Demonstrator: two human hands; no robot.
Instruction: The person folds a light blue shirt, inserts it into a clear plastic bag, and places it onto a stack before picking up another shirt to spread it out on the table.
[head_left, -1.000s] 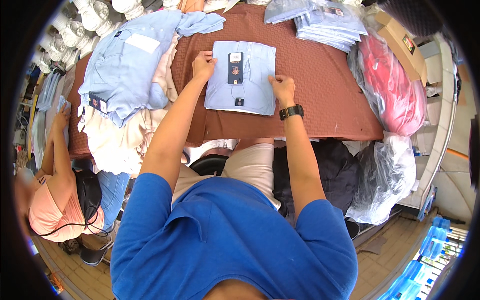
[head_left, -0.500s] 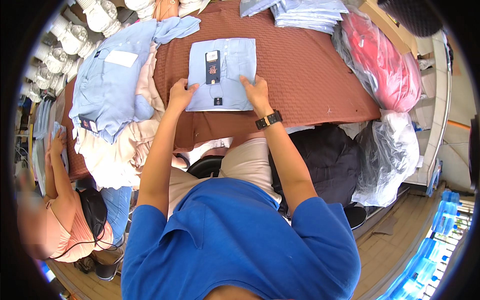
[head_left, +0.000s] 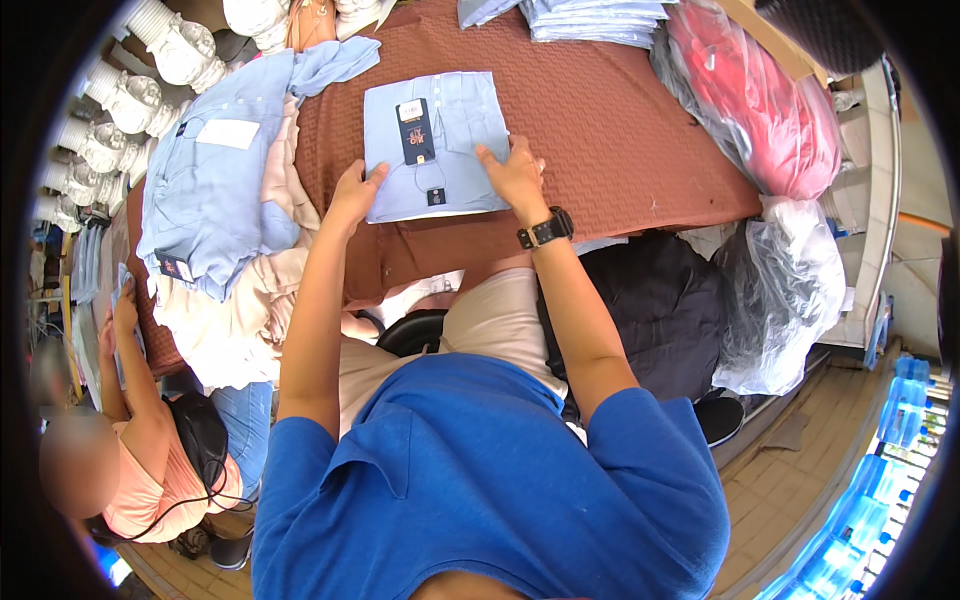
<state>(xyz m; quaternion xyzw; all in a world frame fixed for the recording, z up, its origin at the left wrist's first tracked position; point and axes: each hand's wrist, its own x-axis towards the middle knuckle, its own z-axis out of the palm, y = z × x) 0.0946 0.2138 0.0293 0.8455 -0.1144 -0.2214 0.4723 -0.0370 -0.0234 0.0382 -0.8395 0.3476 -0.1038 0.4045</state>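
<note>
Two hands press flat on the folded shirt (head_left: 437,145) at upper centre of the frame: left hand (head_left: 352,193) on its lower-left edge, right hand (head_left: 515,170) on its lower-right edge. Both have slid nearer since a second ago, apparently smoothing the fold; neither grips.

Cloth, card and plastic under my hands

My left hand (head_left: 352,195) and right hand (head_left: 516,172) press a folded shirt (head_left: 435,145) of smooth, matt light-blue cloth with 2 glossy card tags (head_left: 417,131). The table cover (head_left: 600,130) is matt brown fabric, quilted in a wavy rib. Shiny, crinkled clear plastic bags (head_left: 785,290) hang beside it
</note>
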